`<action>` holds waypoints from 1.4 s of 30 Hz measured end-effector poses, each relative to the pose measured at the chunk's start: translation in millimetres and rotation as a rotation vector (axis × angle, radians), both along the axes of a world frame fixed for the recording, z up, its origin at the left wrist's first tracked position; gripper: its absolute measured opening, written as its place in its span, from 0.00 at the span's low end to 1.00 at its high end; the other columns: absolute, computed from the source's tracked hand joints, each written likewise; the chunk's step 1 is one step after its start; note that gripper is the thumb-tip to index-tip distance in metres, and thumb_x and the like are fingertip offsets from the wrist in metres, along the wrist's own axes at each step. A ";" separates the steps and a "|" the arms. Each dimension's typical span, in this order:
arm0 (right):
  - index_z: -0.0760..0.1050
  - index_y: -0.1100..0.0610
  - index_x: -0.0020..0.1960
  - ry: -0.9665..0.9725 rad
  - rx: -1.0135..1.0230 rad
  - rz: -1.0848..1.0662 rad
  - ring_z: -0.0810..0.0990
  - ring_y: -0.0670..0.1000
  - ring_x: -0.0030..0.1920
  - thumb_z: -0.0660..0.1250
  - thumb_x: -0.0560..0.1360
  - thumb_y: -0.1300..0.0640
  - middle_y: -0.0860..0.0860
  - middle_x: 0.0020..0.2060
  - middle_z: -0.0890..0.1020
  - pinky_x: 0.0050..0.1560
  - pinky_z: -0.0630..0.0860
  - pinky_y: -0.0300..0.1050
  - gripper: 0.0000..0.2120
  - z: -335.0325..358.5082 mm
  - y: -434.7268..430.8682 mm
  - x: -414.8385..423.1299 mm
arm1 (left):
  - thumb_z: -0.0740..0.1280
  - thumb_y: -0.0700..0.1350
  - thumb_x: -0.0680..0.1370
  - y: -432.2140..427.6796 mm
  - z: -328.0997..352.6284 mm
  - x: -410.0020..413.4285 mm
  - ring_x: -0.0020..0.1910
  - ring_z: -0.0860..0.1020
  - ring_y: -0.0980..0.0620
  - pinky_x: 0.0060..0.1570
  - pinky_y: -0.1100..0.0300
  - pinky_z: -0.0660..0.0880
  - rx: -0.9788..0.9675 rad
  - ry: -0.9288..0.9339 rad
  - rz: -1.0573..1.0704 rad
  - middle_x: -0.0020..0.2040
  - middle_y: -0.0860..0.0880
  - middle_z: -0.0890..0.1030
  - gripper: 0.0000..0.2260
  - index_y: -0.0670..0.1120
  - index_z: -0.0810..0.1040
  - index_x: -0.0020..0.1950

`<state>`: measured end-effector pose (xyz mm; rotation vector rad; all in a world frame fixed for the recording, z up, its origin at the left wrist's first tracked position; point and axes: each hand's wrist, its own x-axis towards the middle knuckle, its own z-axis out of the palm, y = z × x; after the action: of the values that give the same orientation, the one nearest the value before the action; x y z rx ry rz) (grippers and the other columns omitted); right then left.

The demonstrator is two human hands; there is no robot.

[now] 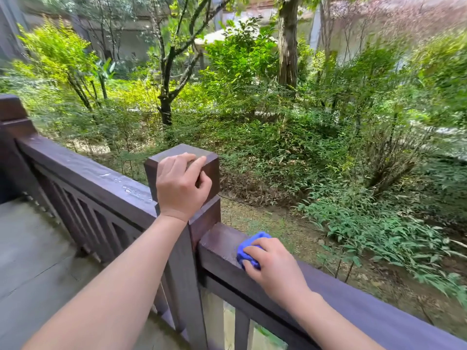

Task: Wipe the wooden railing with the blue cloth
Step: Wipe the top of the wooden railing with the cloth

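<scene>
A dark brown wooden railing runs from the left across to the lower right, with a square post in the middle. My right hand presses a bunched blue cloth onto the top rail just right of the post. My left hand grips the near top corner of the post cap, fingers curled over its edge. Part of the cloth is hidden under my fingers.
The left rail section has pale wet or worn patches on top. Vertical balusters stand below it. A grey deck floor lies at the lower left. Beyond the railing are shrubs, trees and sloping ground.
</scene>
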<state>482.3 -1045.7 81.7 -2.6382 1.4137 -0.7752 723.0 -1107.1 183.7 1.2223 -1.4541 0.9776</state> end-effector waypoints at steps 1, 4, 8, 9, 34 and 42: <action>0.79 0.51 0.49 -0.005 0.007 -0.053 0.75 0.56 0.49 0.64 0.74 0.47 0.50 0.46 0.80 0.49 0.75 0.48 0.10 1.4 -5.8 -1.9 | 0.67 0.40 0.73 -0.3 0.0 -0.6 0.46 0.80 0.40 0.54 0.48 0.75 -0.001 0.004 0.008 0.48 0.45 0.83 0.11 0.47 0.85 0.52; 0.79 0.51 0.55 0.001 0.053 -0.155 0.72 0.56 0.52 0.62 0.77 0.47 0.51 0.50 0.78 0.53 0.70 0.47 0.13 10.1 -23.2 22.4 | 0.68 0.40 0.72 0.9 0.1 -2.2 0.45 0.79 0.40 0.53 0.48 0.75 -0.010 0.016 0.017 0.47 0.44 0.83 0.11 0.46 0.85 0.51; 0.80 0.54 0.55 -0.049 0.074 0.045 0.73 0.56 0.55 0.64 0.76 0.50 0.51 0.53 0.79 0.57 0.69 0.45 0.12 11.2 -17.4 50.4 | 0.68 0.39 0.72 4.1 1.8 -1.5 0.44 0.80 0.39 0.53 0.48 0.75 0.000 0.010 0.017 0.47 0.43 0.83 0.11 0.46 0.85 0.52; 0.80 0.54 0.53 -0.045 0.064 0.109 0.74 0.56 0.54 0.65 0.75 0.51 0.51 0.52 0.80 0.57 0.71 0.45 0.11 9.0 -14.9 43.8 | 0.68 0.39 0.72 3.9 1.9 -1.4 0.44 0.79 0.39 0.53 0.48 0.75 -0.001 0.012 0.019 0.47 0.43 0.83 0.11 0.46 0.85 0.52; 0.76 0.48 0.47 0.100 0.164 0.088 0.75 0.56 0.48 0.68 0.65 0.46 0.49 0.42 0.79 0.43 0.73 0.47 0.13 36.4 -40.8 65.7 | 0.69 0.40 0.72 5.6 3.0 -2.2 0.44 0.78 0.40 0.54 0.49 0.74 0.028 0.038 0.034 0.47 0.43 0.81 0.11 0.47 0.85 0.52; 0.79 0.47 0.46 -0.059 0.281 -0.099 0.75 0.54 0.49 0.65 0.72 0.40 0.48 0.46 0.79 0.49 0.73 0.47 0.12 50.1 -69.3 31.8 | 0.69 0.41 0.72 1.6 -0.8 -0.7 0.44 0.78 0.40 0.53 0.49 0.73 0.018 0.036 0.031 0.47 0.44 0.81 0.11 0.48 0.85 0.53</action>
<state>514.1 -1115.0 131.8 -2.3333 1.5212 -0.6053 722.2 -1105.5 182.8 1.2727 -1.4224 0.9601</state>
